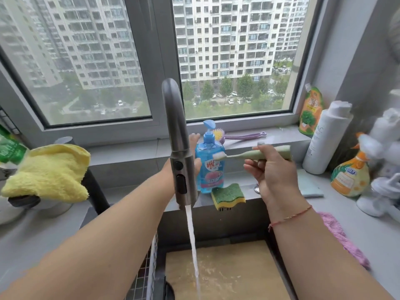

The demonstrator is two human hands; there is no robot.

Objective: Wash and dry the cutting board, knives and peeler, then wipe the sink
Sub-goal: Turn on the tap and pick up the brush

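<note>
A pale tan cutting board (227, 276) lies in the dark grey sink (249, 226). The faucet (179, 148) is brushed grey. The soap bottle (210, 161) is clear blue with a pink label; the sponge (227, 194) is green over yellow. The toothbrush (249, 155) is pale green with white bristles. One cloth (47, 172) is yellow, another (342, 237) pink. The spray bottle (350, 176) is orange. The tabletop (368, 234) is light grey. A thin red string (290, 217) circles the wrist.

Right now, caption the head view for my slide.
Left hand grips soap bottle, right hand holds toothbrush, tap running onto cutting board.
</note>
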